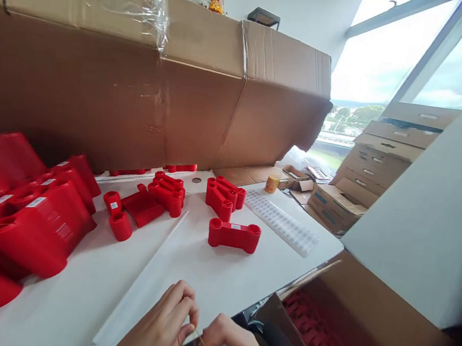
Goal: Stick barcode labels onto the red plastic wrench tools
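A thin yellowish rubber band (199, 337) is stretched between my two hands at the table's front edge. My left hand (166, 322) pinches one end of it with curled fingers. The other end is in my closed right hand (231, 341), partly cut off by the bottom of the view. Beyond them, a red dumbbell-shaped part (234, 237) with a white label stands on the white table (186, 263). Behind it is a small group of similar red parts (225, 196).
Stacked red sleeves (47, 229) fill the left side. More red pieces (167, 192) lie mid-table, near a white strip (142, 280). A clear sheet of labels (281, 222) and a yellow tub (271, 184) are at right. An open carton (282, 303) holds red parts. Cardboard (197, 107) stands behind.
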The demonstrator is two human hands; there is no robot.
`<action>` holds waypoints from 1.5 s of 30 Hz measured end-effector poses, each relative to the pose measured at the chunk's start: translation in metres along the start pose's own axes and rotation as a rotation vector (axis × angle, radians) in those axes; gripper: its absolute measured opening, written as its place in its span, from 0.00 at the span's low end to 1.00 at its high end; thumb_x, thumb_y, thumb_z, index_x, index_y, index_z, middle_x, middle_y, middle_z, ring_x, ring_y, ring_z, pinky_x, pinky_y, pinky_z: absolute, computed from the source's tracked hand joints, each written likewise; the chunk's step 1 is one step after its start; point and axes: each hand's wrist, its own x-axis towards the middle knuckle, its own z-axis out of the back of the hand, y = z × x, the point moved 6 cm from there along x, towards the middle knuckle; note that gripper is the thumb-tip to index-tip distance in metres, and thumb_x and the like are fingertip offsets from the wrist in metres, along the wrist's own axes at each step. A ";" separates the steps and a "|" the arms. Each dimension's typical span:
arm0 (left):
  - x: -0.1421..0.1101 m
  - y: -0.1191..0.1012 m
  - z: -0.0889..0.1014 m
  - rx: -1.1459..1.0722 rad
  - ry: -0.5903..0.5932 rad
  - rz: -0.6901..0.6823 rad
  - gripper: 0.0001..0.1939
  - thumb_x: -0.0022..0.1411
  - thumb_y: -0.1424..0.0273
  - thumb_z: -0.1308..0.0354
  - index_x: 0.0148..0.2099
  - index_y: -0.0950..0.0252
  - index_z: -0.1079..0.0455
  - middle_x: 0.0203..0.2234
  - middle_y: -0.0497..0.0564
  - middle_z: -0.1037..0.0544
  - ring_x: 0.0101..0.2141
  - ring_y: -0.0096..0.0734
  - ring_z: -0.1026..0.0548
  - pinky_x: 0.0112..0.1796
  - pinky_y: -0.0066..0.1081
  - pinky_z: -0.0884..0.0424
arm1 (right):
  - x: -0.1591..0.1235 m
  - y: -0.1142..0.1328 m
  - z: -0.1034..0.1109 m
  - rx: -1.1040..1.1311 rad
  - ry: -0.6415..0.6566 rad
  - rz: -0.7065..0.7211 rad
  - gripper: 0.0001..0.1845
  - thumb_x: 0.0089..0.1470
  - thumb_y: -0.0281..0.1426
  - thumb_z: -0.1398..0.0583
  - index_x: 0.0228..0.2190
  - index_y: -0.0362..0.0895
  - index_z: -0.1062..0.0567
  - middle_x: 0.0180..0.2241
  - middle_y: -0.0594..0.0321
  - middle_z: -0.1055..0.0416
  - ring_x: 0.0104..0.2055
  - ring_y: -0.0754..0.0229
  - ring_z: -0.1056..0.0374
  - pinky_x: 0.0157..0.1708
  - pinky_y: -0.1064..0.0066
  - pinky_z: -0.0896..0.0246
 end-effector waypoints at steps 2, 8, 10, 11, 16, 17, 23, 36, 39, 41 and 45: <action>0.011 0.007 -0.008 -0.048 -0.007 0.013 0.11 0.73 0.74 0.58 0.41 0.58 0.36 0.43 0.55 0.29 0.42 0.37 0.24 0.44 0.33 0.24 | -0.003 0.003 0.008 0.187 0.029 0.005 0.12 0.63 0.46 0.36 0.35 0.53 0.17 0.31 0.59 0.20 0.37 0.52 0.24 0.46 0.57 0.28; 0.043 -0.002 -0.046 -0.236 0.013 0.047 0.08 0.75 0.68 0.59 0.51 0.58 0.39 0.48 0.55 0.31 0.47 0.38 0.26 0.52 0.38 0.26 | 0.006 -0.002 0.063 0.101 -0.048 -0.213 0.17 0.68 0.44 0.41 0.54 0.57 0.21 0.43 0.58 0.19 0.23 0.66 0.33 0.26 0.69 0.31; 0.051 -0.013 -0.053 -0.229 -0.001 0.044 0.10 0.74 0.68 0.56 0.55 0.58 0.42 0.51 0.57 0.33 0.50 0.40 0.27 0.53 0.41 0.27 | 0.022 0.001 0.097 -0.214 -0.118 -0.205 0.23 0.65 0.42 0.37 0.60 0.60 0.25 0.59 0.57 0.28 0.26 0.67 0.34 0.29 0.69 0.30; 0.053 -0.018 -0.056 -0.226 0.001 0.041 0.12 0.74 0.68 0.55 0.57 0.59 0.43 0.53 0.58 0.33 0.52 0.41 0.28 0.55 0.43 0.27 | 0.033 0.004 0.114 -0.373 -0.144 -0.176 0.28 0.63 0.40 0.36 0.63 0.60 0.29 0.62 0.56 0.31 0.29 0.66 0.34 0.34 0.67 0.29; 0.056 -0.021 -0.069 -0.258 0.078 0.016 0.09 0.71 0.69 0.52 0.53 0.58 0.40 0.53 0.58 0.31 0.52 0.41 0.27 0.56 0.43 0.28 | 0.097 -0.003 0.175 -0.710 -0.016 -0.245 0.27 0.60 0.45 0.35 0.58 0.49 0.25 0.59 0.54 0.31 0.28 0.67 0.37 0.30 0.68 0.34; 0.055 -0.017 -0.072 -0.262 0.077 0.013 0.09 0.71 0.69 0.52 0.52 0.58 0.40 0.52 0.57 0.30 0.51 0.42 0.26 0.54 0.43 0.27 | 0.108 -0.007 0.181 -0.723 0.011 -0.265 0.28 0.58 0.45 0.34 0.56 0.48 0.25 0.58 0.54 0.30 0.28 0.67 0.37 0.31 0.68 0.35; 0.048 0.012 -0.088 -0.335 -0.027 -0.009 0.09 0.71 0.68 0.52 0.51 0.54 0.38 0.46 0.53 0.26 0.42 0.38 0.23 0.46 0.37 0.24 | 0.142 -0.036 0.188 -0.722 0.206 -0.397 0.27 0.49 0.39 0.29 0.50 0.45 0.22 0.53 0.54 0.26 0.31 0.65 0.34 0.29 0.71 0.36; 0.104 -0.020 -0.022 0.123 -0.145 -0.097 0.16 0.71 0.73 0.51 0.60 0.62 0.38 0.60 0.63 0.29 0.61 0.46 0.28 0.58 0.47 0.26 | 0.123 -0.084 0.185 -0.460 0.288 -0.521 0.26 0.54 0.42 0.31 0.50 0.45 0.29 0.39 0.62 0.23 0.33 0.62 0.28 0.31 0.70 0.31; 0.139 -0.010 -0.012 0.217 -0.171 -0.097 0.20 0.70 0.76 0.50 0.63 0.65 0.38 0.66 0.66 0.34 0.68 0.54 0.37 0.65 0.58 0.37 | 0.122 -0.091 0.191 -0.439 0.242 -0.499 0.29 0.55 0.46 0.32 0.52 0.44 0.29 0.38 0.61 0.23 0.35 0.59 0.27 0.34 0.67 0.30; 0.160 -0.005 -0.010 0.279 -0.165 -0.090 0.21 0.70 0.77 0.49 0.64 0.69 0.37 0.67 0.70 0.36 0.70 0.57 0.41 0.67 0.61 0.43 | 0.122 -0.092 0.194 -0.432 0.215 -0.479 0.31 0.55 0.49 0.32 0.53 0.44 0.28 0.39 0.59 0.23 0.38 0.57 0.26 0.36 0.66 0.29; 0.189 -0.003 -0.007 0.374 -0.122 -0.081 0.17 0.73 0.74 0.45 0.61 0.70 0.31 0.61 0.64 0.28 0.65 0.51 0.32 0.65 0.59 0.39 | 0.124 -0.090 0.199 -0.425 0.197 -0.441 0.32 0.53 0.52 0.31 0.51 0.44 0.26 0.43 0.58 0.23 0.42 0.54 0.26 0.40 0.63 0.28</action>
